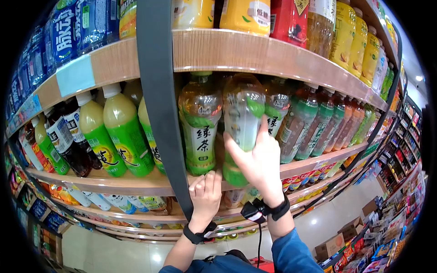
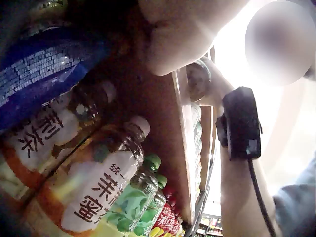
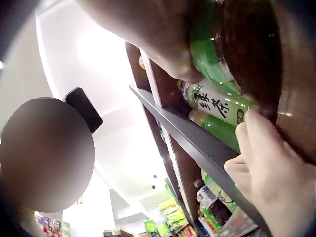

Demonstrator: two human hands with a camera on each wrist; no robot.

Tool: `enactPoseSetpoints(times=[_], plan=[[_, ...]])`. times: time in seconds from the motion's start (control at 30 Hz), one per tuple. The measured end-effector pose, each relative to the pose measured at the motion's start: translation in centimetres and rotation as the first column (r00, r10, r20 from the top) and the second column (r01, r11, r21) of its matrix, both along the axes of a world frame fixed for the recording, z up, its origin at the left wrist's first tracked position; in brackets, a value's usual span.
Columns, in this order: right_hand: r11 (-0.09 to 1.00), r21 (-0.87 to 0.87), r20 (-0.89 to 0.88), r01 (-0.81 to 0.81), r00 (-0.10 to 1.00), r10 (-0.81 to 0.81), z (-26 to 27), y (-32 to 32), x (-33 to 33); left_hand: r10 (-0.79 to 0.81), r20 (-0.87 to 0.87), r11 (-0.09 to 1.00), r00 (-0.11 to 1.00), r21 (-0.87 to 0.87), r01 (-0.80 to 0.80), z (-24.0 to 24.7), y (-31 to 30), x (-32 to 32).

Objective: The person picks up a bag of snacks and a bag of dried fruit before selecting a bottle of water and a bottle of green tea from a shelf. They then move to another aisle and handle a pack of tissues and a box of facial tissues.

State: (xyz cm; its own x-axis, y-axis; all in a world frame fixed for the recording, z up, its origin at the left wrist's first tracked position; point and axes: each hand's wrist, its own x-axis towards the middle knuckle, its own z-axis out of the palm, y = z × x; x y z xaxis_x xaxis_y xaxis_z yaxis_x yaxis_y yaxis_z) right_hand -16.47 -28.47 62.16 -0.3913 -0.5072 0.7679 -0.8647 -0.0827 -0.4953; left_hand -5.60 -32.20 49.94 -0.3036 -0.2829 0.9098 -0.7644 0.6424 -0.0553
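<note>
A green tea bottle leans forward at the shelf front, and my right hand grips its lower half between thumb and fingers. In the right wrist view that bottle looms close, beside the right hand. My left hand holds the wooden shelf edge with bent fingers, just below a second green tea bottle that stands upright. The left hand also shows low in the right wrist view. Its palm side is blurred in the left wrist view.
A dark metal post rises left of the second tea bottle. Yellow-green bottles stand beyond it, and more drinks line the shelf at right. Another shelf runs overhead. Cartons sit on the floor at lower right.
</note>
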Motion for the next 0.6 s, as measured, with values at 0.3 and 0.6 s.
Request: enactPoseSetpoints(times=[0.3, 0.6], plan=[[0.995, -0.051, 0.071, -0.086, 0.993, 0.09, -1.0, -1.9, -0.4, 0.061, -0.019, 0.991, 0.998, -0.121, -0.063, -0.9, -0.9, -0.7], [0.953, 0.012, 0.22, -0.303, 0.93, 0.293, -1.1, 0.0, -1.1, 0.071, 0.005, 0.987, 0.997, -0.145, -0.07, -0.7, -0.9, -0.5]])
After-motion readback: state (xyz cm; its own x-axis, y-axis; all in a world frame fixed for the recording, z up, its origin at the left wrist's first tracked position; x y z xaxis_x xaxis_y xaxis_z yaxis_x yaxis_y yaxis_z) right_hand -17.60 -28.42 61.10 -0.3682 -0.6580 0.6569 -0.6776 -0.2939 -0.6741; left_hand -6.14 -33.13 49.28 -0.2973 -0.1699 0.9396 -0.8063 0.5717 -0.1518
